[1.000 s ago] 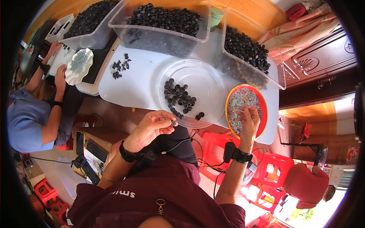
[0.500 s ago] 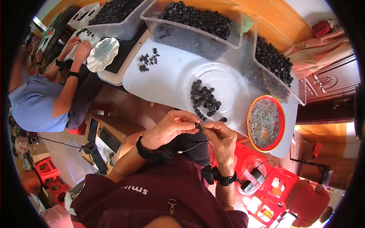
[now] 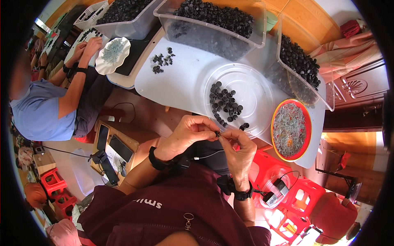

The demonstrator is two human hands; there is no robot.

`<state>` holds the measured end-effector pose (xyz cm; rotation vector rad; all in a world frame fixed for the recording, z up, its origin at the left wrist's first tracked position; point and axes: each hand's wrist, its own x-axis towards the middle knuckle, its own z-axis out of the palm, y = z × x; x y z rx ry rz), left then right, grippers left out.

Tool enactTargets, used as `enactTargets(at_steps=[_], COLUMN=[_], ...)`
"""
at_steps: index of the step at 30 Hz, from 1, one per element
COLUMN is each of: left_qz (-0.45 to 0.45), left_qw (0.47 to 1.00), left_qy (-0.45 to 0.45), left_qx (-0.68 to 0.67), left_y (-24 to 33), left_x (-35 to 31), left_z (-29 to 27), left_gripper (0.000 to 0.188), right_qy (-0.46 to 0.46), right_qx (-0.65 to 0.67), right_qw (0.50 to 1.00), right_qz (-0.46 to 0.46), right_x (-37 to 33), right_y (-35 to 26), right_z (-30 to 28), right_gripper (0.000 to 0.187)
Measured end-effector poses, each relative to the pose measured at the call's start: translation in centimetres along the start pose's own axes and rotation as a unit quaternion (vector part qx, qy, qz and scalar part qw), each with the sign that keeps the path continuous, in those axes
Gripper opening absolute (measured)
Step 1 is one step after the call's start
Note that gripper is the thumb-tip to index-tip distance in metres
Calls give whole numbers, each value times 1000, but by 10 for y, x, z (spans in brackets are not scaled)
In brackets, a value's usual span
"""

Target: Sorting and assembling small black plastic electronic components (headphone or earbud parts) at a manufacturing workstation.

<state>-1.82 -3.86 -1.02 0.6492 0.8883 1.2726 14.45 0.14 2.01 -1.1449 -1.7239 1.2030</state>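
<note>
I see both hands meet below the clear round tray [image 3: 246, 94]: left hand [image 3: 186, 135] and right hand [image 3: 238, 149] pinch one small black cap [image 3: 217, 133]. It looks light, stiff; pinch its rim.

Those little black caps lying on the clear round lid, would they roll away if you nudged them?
Probably. The black caps look round and short, so pushed ones may roll. They seem light and stiff. The clear lid has a raised rim that would likely stop them.
</note>
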Motion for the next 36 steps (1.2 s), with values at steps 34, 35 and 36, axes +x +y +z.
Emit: enactTargets(at_steps=[34, 35, 36], left_qz=[-142, -132, -136], left_qw=[979, 979, 977], left_qy=[-128, -145, -159], left_qx=[-73, -48, -37], left_y=[-103, -112, -112], left_x=[19, 25, 28], left_z=[-57, -63, -64], left_gripper=[16, 19, 23], right_qy=[-90, -79, -95], right_qx=[156, 125, 114], right_qw=[979, 986, 987], right_qz=[98, 77, 66], right_x=[-31, -33, -36], right_y=[99, 106, 114], right_z=[14, 17, 17], right_gripper=[21, 22, 24])
